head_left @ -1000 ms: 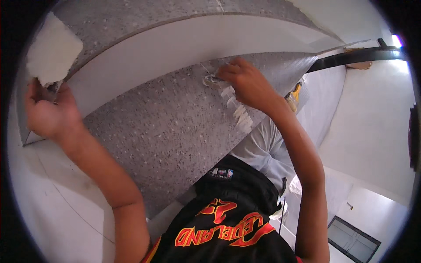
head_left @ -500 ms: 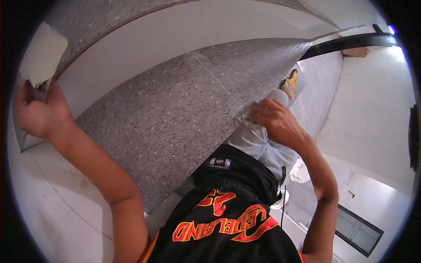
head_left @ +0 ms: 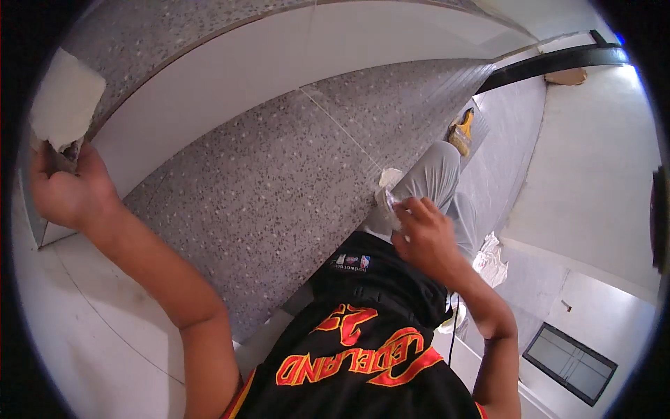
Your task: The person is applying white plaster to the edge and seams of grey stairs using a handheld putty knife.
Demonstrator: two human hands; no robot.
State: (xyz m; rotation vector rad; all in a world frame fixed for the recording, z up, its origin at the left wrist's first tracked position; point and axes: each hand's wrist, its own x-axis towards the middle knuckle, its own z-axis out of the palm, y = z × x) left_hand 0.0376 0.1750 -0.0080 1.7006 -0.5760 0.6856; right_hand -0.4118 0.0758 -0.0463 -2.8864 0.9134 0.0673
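My left hand [head_left: 73, 185], far out at the left, is closed around the lower end of a putty knife [head_left: 68, 98]. Its broad blade looks coated in white paste; the handle is mostly hidden in my fingers. Over my lap, my right hand [head_left: 429, 237] grips a small scraper [head_left: 387, 192] with whitish paste at its end. The scraper's tip lies by the edge of the grey speckled slab [head_left: 258, 188], near the end of a thin pale joint line [head_left: 342, 129]. Whether the tip touches the slab, I cannot tell.
A white upright band [head_left: 279, 52] runs behind the slab, below another speckled surface [head_left: 167, 28]. A yellow-handled brush [head_left: 462, 133] lies beyond my grey-trousered knee [head_left: 436, 171]. Crumpled white sheeting [head_left: 492, 262] is at right. A dark bar [head_left: 558, 70] stands at the upper right.
My right hand has drawn back toward my body, and the scraper's pasty end has turned into plain sight. The left hand and its putty knife have dipped slightly.
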